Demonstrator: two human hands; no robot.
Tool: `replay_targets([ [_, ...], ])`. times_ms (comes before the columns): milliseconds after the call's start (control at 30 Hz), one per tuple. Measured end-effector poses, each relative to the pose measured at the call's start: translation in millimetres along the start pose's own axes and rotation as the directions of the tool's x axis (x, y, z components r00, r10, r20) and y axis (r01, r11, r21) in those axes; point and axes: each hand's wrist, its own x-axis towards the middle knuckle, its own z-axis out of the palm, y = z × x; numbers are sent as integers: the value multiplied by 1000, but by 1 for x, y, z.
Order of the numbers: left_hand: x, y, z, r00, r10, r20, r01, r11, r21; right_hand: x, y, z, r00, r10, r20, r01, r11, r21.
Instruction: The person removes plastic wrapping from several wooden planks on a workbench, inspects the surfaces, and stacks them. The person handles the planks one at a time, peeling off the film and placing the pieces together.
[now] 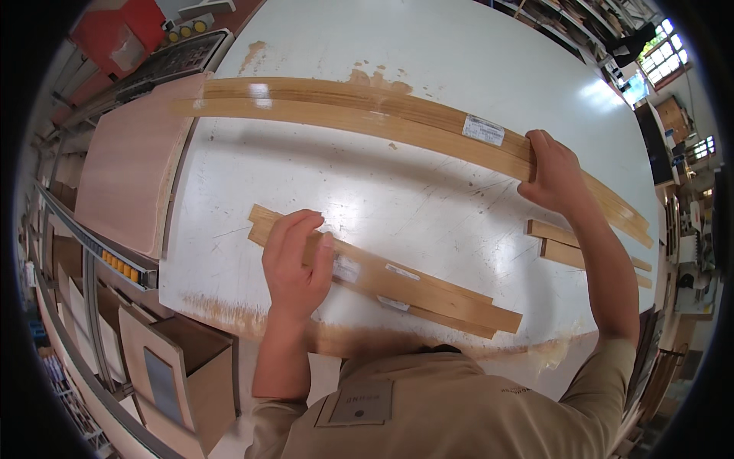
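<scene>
A bundle of long, light-brown wooden strips (344,107) stretches across the far half of the white table, with a white label near its right part. My right hand (552,172) grips this bundle toward its right end, fingers over the far edge and thumb on the near side. A shadow lies on the table below the strips. Closer to me is a stack of shorter wooden strips (436,294), slightly staggered and carrying white labels. Over its left end is my left hand (294,264), fingers bent and thumb apart; whether it touches the wood I cannot tell.
Short wood pieces (562,243) lie on the table (459,206) beside my right forearm. A pinkish panel (134,168) adjoins the table's left edge. Below it stand a metal rail (115,256) and an open wooden box (191,359). Shelves with stock line the right side.
</scene>
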Motion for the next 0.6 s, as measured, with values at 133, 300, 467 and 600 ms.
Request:
replay_targets([
  [133, 2, 32, 5, 1000, 0, -8, -1, 998, -61, -83, -22, -41, 999, -3, -37, 5, 999, 43],
  [300, -19, 75, -2, 998, -69, 1, 68, 988, -139, -185, -32, -47, 999, 43, 7, -43, 989, 139],
  [467, -58, 112, 2, 987, -147, 61, 157, 962, -225, -266, -38, -31, 996, -22, 83, -14, 911, 412],
  [600, -82, 142, 13, 982, -156, 103, 181, 935, -306, -325, -45, -17, 994, 42, 100, -83, 887, 454],
])
